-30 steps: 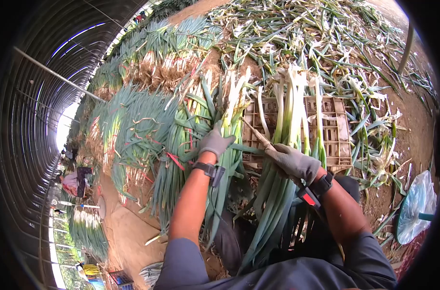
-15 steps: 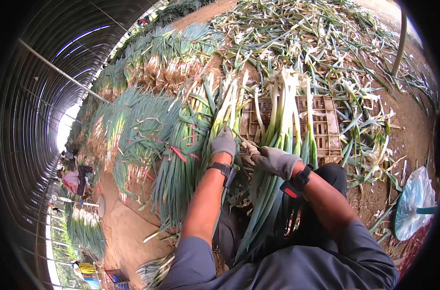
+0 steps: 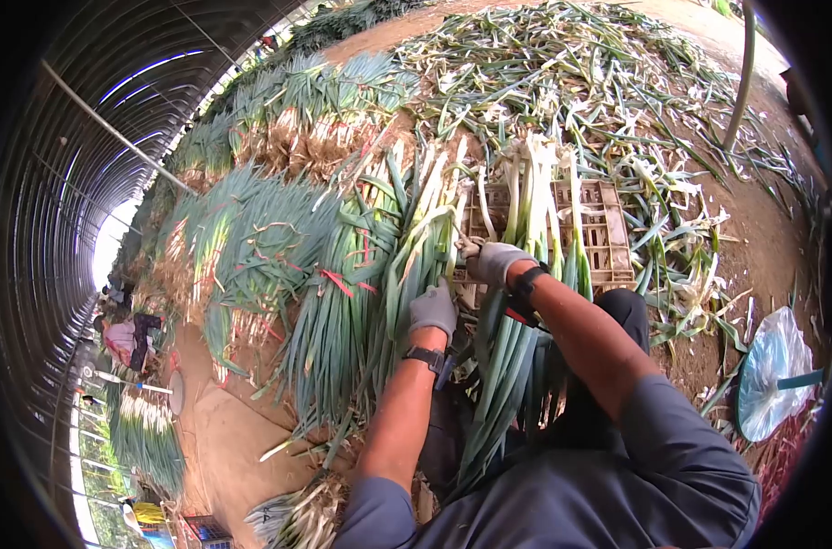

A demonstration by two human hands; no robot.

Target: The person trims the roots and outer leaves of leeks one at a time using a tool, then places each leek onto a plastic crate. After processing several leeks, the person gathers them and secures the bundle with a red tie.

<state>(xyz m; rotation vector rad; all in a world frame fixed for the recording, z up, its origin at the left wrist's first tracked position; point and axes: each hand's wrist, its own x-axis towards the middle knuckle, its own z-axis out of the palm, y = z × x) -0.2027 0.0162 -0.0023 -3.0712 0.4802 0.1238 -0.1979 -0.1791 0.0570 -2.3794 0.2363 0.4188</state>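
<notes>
My left hand (image 3: 434,308), in a grey glove, is closed around the green leaves of a spring onion (image 3: 423,240) whose pale stalk points away from me. My right hand (image 3: 496,263), also gloved, has its dirt-stained fingertips pinched together beside that stalk. They appear to pull at an outer leaf, but what is between them is too small to make out. Right of it, several thick spring onions (image 3: 533,188) lie with white ends over a brown plastic crate (image 3: 608,229) and leaves toward my lap.
Bundles tied with red string (image 3: 338,282) lie to the left, with more rows behind. A heap of stripped leaves (image 3: 562,73) spreads at the back and right. A plastic bag (image 3: 771,375) is at the right. Another person (image 3: 130,343) is at the far left.
My left hand has moved down toward me along the leaves. My right hand has moved up and slightly left, toward the stalk. The view has shifted slightly.
</notes>
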